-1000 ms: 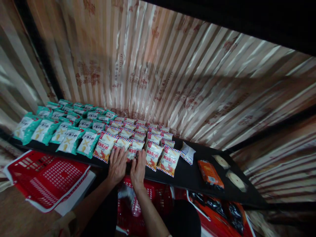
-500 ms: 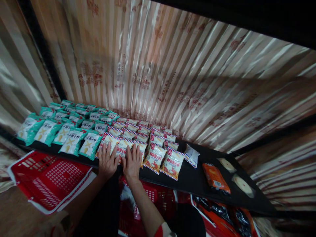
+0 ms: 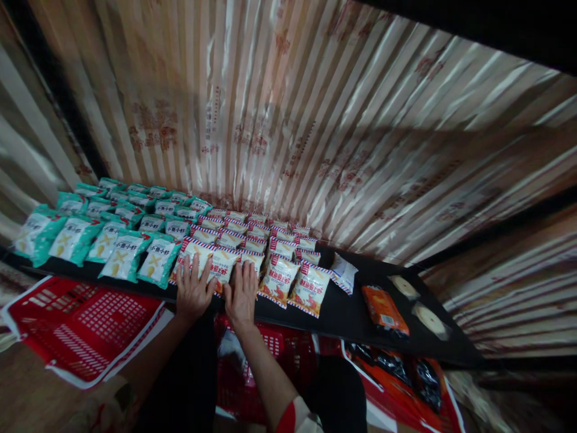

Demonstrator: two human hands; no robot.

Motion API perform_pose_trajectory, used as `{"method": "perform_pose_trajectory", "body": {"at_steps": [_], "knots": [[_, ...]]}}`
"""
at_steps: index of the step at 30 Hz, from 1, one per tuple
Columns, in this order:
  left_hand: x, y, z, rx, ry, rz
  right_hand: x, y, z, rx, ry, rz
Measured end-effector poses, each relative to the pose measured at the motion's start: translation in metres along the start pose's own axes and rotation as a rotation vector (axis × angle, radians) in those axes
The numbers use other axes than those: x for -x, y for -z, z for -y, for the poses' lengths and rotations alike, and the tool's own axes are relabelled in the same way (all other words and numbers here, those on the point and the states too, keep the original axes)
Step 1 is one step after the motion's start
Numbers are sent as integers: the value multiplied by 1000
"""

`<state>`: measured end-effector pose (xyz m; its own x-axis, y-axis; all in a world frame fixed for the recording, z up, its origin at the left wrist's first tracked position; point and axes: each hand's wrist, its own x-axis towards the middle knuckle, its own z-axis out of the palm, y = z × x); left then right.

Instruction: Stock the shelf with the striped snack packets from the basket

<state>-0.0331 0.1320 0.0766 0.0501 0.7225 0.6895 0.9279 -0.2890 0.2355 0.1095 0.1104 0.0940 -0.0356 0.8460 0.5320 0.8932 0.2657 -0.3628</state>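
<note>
My left hand (image 3: 195, 290) rests with outstretched fingers on the front of a white, red and yellow snack bag (image 3: 223, 263) with a striped edge. Beside it, my right hand (image 3: 242, 296) is also open, its fingers laid against another bag of that kind (image 3: 252, 260). Palms and fingers partly cover these front-row bags. Several matching bags stand in rows behind and to the right, such as the front bag (image 3: 309, 290). Left of my hands are rows of teal and white snack bags (image 3: 158, 262). All stand on a black shelf (image 3: 333, 316).
Farther right on the shelf lie a small bag turned sideways (image 3: 344, 273), an orange packet (image 3: 384, 310) and two pale round packaged items (image 3: 429, 321). Red baskets (image 3: 85, 328) sit below the shelf edge. Striped plastic sheeting (image 3: 270, 108) hangs behind.
The view has shifted slightly, so the shelf sits a little more to the left. My right hand has moved slightly off the bag fronts toward me; the left stays on its bag.
</note>
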Motion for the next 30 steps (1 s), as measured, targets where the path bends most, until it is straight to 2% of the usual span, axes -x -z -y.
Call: {"method": "perform_pose_trajectory", "body": {"at_steps": [3,6,14,18,24,30], "knots": [[1,1,0,0,-5,-27,12,4,-10,-27,-74,-67],[2,3,-6,23,-46,-32,20,6,-19,-76,-157,-79],[4,-1,-35,103,-342,105,21,0,-27,-230,-263,-62],[-2,-5,-42,53,-420,177,16,-1,-30,-257,-265,-64],[-9,-10,-48,35,-469,212,11,0,-34,-309,-214,-35],[-9,-11,-47,58,-463,210,-4,9,-34,-396,-380,-28]]}}
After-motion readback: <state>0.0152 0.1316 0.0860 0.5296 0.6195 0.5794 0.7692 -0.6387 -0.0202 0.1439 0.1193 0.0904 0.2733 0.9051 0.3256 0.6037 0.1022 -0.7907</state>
